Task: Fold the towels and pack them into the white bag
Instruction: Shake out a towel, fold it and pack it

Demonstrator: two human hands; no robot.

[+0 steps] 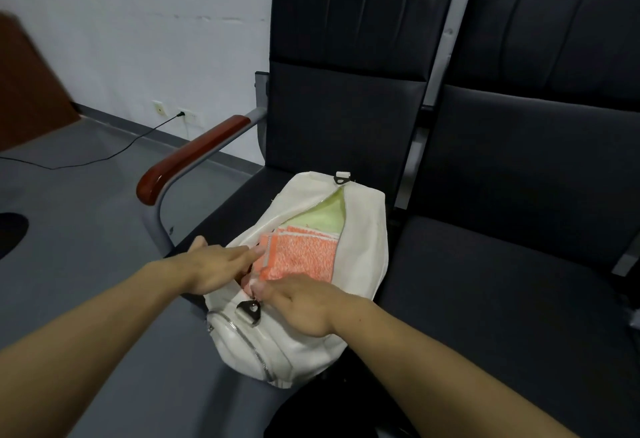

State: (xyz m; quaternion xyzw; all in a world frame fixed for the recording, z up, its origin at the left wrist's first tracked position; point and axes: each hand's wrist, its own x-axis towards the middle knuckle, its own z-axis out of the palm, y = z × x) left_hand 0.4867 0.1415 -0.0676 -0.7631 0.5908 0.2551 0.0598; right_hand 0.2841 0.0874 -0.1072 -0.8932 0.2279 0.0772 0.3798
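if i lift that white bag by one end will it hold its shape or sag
The white bag will likely sag: its fabric walls already slump and crease on the seat. The folded orange towel inside probably adds soft bulk, little stiffness or weight.

There is only one view, from the camera on my head. It looks forward and down, over my two forearms, onto the black seat (485, 299) in front of me. It is close: my left hand (214, 266) and right hand (304, 302) lie in the lower middle. The wide lens also takes in the wall (138, 39) behind and the floor (69, 229) at left.
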